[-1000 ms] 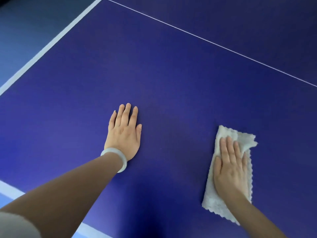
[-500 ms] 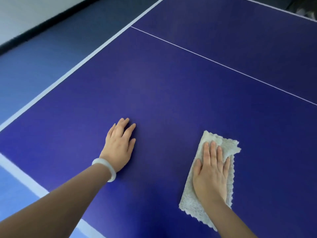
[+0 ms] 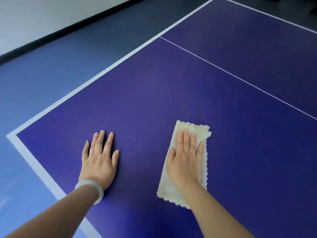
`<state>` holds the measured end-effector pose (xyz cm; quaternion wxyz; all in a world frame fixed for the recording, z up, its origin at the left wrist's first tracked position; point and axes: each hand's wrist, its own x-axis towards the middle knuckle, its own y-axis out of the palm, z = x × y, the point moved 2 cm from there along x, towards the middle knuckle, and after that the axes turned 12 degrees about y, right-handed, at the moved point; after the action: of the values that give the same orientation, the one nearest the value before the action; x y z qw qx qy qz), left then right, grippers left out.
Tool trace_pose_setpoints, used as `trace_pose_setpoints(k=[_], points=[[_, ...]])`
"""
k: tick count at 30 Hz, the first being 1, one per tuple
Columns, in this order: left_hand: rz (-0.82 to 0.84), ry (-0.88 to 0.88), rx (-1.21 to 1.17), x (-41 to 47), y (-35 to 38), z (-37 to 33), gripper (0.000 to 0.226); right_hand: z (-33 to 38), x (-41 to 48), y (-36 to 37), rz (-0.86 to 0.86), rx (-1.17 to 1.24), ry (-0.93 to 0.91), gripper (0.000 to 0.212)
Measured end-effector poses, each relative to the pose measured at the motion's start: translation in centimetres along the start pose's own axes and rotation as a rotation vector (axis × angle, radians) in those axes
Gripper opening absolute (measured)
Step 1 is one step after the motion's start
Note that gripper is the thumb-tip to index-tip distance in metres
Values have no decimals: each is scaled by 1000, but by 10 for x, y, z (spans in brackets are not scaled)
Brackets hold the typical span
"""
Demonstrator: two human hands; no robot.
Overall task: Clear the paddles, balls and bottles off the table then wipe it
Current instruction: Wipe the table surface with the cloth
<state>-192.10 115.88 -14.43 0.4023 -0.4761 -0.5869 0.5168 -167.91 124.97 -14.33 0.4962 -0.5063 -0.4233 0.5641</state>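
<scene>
Head view. Table tennis table [image 3: 154, 100] fills most of the frame, with its near left corner just left of the left hand [image 3: 99, 157].

The right hand [image 3: 185, 158] lies flat with straight fingers, gripping nothing, and presses a folded pale cloth [image 3: 167, 189] onto the blue top near the near edge, well short of the thin white line [image 3: 240, 79].

The left hand, with a pale bangle [image 3: 91, 186] at the wrist, rests flat on bare top and holds nothing.

Judgement: clearing looks done and wiping is in hand. Use even palm pressure and straight overlapping passes out from the corner, with the cloth flat under the fingers. Wipe where the left hand rests too.
</scene>
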Motion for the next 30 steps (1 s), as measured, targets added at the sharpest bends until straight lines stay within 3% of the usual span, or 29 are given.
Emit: trace_pose_setpoints(k=[2, 5, 8, 10, 14, 18, 20, 23, 26, 28, 30], points=[[3, 2, -2, 1, 0, 0, 69, -14, 43, -10, -9, -22, 26, 65], [-1, 5, -3, 1, 0, 0, 67, -29, 110, -22, -20, -34, 210, 61], [0, -2, 9, 2, 0, 1, 66, -2, 159, -27, 5, -6, 264, 59], [6, 6, 9, 1, 0, 0, 66, 38, 162, -23, 33, -4, 95, 58], [1, 5, 0, 2, -3, 1, 65, 91, 89, -5, 25, -55, -453, 56], [4, -1, -12, 1, -2, 1, 59, 27, 25, -5, 56, -194, -755, 55], [2, -3, -16, 1, -2, 1, 59, -33, 34, -12, 48, -199, -668, 55], [1, -6, -16, 0, -1, 1, 60, -113, 40, -23, 16, -120, -211, 56], [-6, -8, -12, 0, -1, 0, 61, -119, -7, -16, -55, -52, 208, 61], [3, -7, -9, -1, 0, 0, 61, -82, -50, -6, -57, -23, 243, 62], [12, -5, 11, -1, 0, 0, 61, -32, -81, 7, -46, -36, 116, 61]])
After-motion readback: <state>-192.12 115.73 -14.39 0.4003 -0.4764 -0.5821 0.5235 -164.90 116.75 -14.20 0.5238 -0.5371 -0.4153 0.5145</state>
